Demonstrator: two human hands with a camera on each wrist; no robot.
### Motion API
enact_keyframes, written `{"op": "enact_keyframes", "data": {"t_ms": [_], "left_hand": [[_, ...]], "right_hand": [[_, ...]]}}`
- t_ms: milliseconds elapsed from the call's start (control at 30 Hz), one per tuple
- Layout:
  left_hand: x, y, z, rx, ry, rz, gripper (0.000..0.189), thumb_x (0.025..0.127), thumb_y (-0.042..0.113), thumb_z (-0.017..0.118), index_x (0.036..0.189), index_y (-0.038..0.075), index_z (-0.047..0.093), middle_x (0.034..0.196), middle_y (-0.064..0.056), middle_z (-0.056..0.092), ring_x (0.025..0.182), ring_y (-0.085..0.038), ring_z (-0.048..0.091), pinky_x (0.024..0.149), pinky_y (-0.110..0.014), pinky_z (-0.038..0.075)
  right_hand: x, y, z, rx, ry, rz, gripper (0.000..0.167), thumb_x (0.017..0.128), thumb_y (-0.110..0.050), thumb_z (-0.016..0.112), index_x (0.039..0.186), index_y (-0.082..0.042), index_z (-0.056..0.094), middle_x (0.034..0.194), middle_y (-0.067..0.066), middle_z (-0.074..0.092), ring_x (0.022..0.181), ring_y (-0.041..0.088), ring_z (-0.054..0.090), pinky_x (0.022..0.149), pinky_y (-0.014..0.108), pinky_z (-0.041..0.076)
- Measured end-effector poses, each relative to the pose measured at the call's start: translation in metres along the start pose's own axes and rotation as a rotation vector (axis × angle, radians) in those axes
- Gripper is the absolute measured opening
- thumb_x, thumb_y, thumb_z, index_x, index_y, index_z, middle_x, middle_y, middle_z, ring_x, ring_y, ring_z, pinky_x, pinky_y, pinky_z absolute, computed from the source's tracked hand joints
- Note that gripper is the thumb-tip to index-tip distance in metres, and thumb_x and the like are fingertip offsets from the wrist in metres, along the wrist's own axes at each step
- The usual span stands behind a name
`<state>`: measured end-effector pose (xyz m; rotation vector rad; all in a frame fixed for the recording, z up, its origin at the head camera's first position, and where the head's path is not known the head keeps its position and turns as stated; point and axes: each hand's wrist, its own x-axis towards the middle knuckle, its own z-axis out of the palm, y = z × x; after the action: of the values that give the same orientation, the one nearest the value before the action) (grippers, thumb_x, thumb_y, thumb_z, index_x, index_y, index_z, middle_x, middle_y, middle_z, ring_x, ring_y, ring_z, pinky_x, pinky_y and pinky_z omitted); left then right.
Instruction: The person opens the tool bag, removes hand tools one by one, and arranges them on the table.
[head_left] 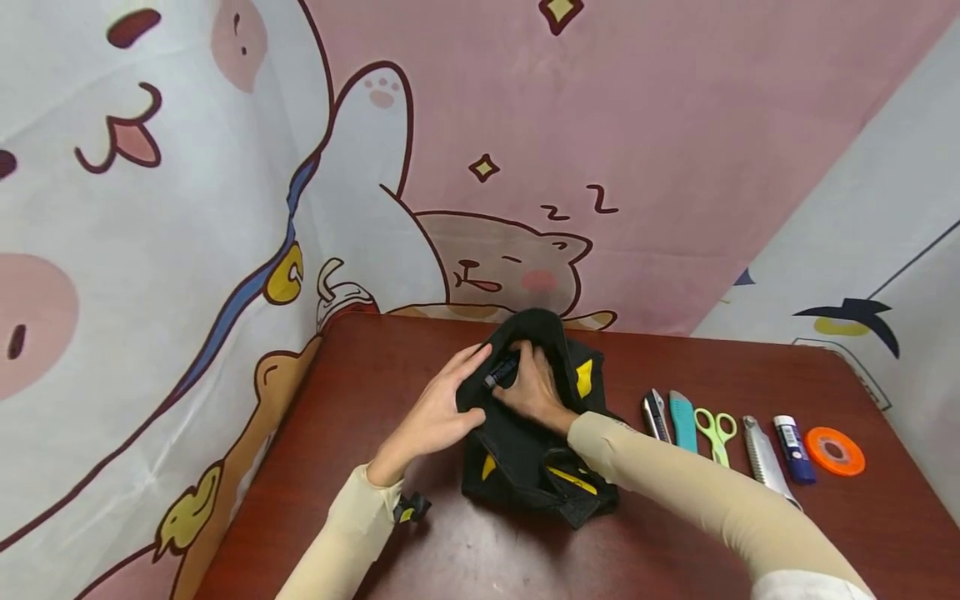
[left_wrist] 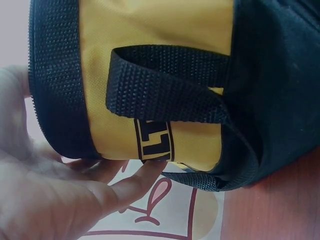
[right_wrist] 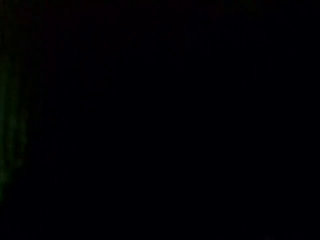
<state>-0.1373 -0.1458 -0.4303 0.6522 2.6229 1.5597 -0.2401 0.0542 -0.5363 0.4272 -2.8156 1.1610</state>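
A black tool bag [head_left: 517, 442] with yellow panels stands on the table, its mouth gaping. My left hand [head_left: 438, 408] grips the left side of the mouth, with the thumb over the rim. In the left wrist view, fingers of this hand [left_wrist: 65, 195] bear on the bag's yellow side [left_wrist: 160, 25], below a black webbing loop [left_wrist: 165, 90]. My right hand [head_left: 534, 387] reaches into the bag, fingertips hidden. Beside its thumb shows a dark tube-like item with a grey end [head_left: 495, 377]; I cannot tell whether the hand holds it. The right wrist view is almost black.
Right of the bag lie a dark box cutter [head_left: 656, 415], a teal cutter [head_left: 683, 421], green scissors [head_left: 717, 433], a silver utility knife [head_left: 767, 457], a glue stick [head_left: 795, 450] and an orange tape roll [head_left: 835, 452]. A cartoon-printed cloth [head_left: 637, 108] hangs behind the table.
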Motion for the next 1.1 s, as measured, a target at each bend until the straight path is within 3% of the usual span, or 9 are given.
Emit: {"op": "enact_keyframes", "data": {"t_ms": [200,400,833,1100], "left_hand": [[0.000,0.001,0.003,-0.008,0.001,0.011,0.092,0.087,-0.001,0.068,0.173,0.009,0.039,0.177,-0.013,0.035,0.142,-0.033,0.048,0.102,-0.052,0.038],[0.000,0.002,0.002,0.000,0.008,0.022,0.092,0.087,-0.002,0.068,0.173,0.009,0.039,0.177,-0.014,0.035,0.143,-0.035,0.048,0.103,-0.053,0.039],[0.000,0.003,0.000,-0.011,0.009,0.006,0.091,0.089,0.004,0.069,0.174,0.007,0.036,0.176,-0.018,0.034,0.146,-0.040,0.047,0.116,-0.063,0.040],[0.001,0.005,0.004,0.004,0.009,0.002,0.089,0.091,0.010,0.070,0.173,0.005,0.037,0.175,-0.020,0.035,0.150,-0.043,0.046,0.124,-0.070,0.035]], "right_hand": [[0.001,-0.001,0.004,-0.021,0.024,0.002,0.088,0.075,-0.022,0.100,0.145,0.001,0.050,0.136,0.032,0.055,0.124,0.053,0.057,0.110,0.066,0.044],[-0.001,-0.003,-0.005,0.024,0.003,0.002,0.086,0.078,-0.019,0.098,0.145,0.000,0.049,0.137,0.032,0.054,0.125,0.050,0.056,0.110,0.063,0.045],[-0.030,-0.035,-0.057,0.145,-0.088,-0.063,0.085,0.083,-0.021,0.097,0.149,-0.005,0.044,0.150,0.026,0.050,0.129,0.043,0.056,0.111,0.060,0.049],[-0.055,-0.041,-0.091,0.220,-0.063,-0.157,0.083,0.080,-0.017,0.098,0.147,-0.004,0.050,0.150,0.022,0.055,0.142,0.043,0.056,0.121,0.060,0.045]]}}
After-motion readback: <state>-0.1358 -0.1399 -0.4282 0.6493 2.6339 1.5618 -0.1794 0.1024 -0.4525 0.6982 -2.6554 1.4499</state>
